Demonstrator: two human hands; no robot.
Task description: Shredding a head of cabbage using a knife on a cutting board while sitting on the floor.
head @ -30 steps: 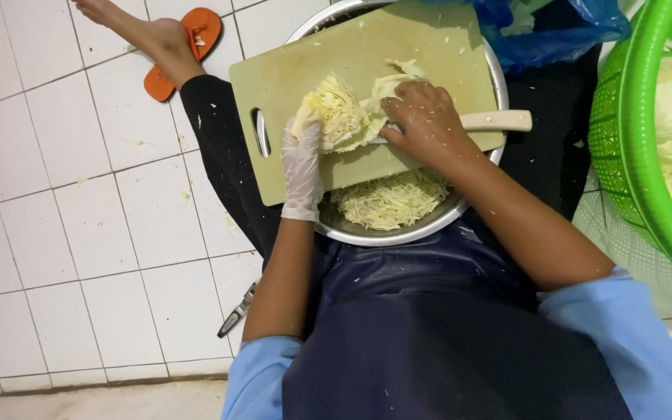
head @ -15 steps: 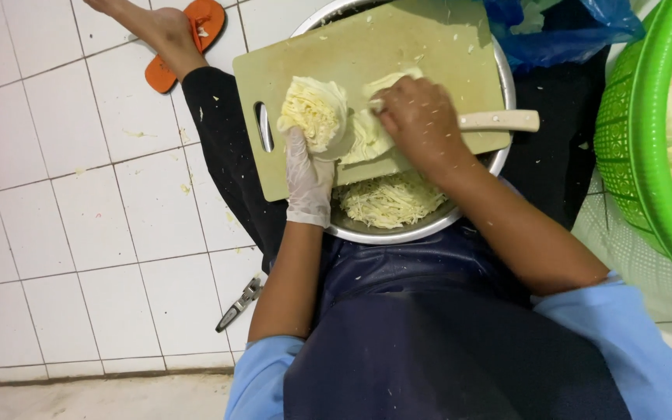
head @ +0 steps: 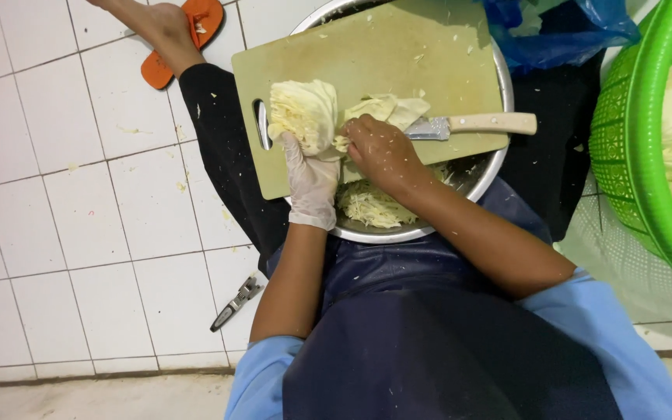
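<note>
My left hand [head: 311, 183], in a thin clear glove, grips a pale cabbage chunk [head: 301, 113] on its cut end over the left part of a tan cutting board [head: 398, 54]. My bare right hand [head: 379, 152] is curled against the same chunk from the right, its fingers closed on loose cabbage leaves [head: 392, 107]. A knife [head: 476, 124] with a cream handle lies flat on the board just right of that hand, untouched. The board rests across a metal basin [head: 398, 233] holding shredded cabbage [head: 367, 206].
A green plastic basket [head: 624, 140] with cabbage pieces stands at the right. A blue plastic bag [head: 561, 23] lies beyond the basin. On the white tiled floor are a bare foot on an orange sandal [head: 196, 31] and a small metal tool [head: 235, 302].
My right hand has slid left off the knife, which now lies bare on the board. The left hand has turned the cabbage chunk upright and drawn it toward the board's left edge.
</note>
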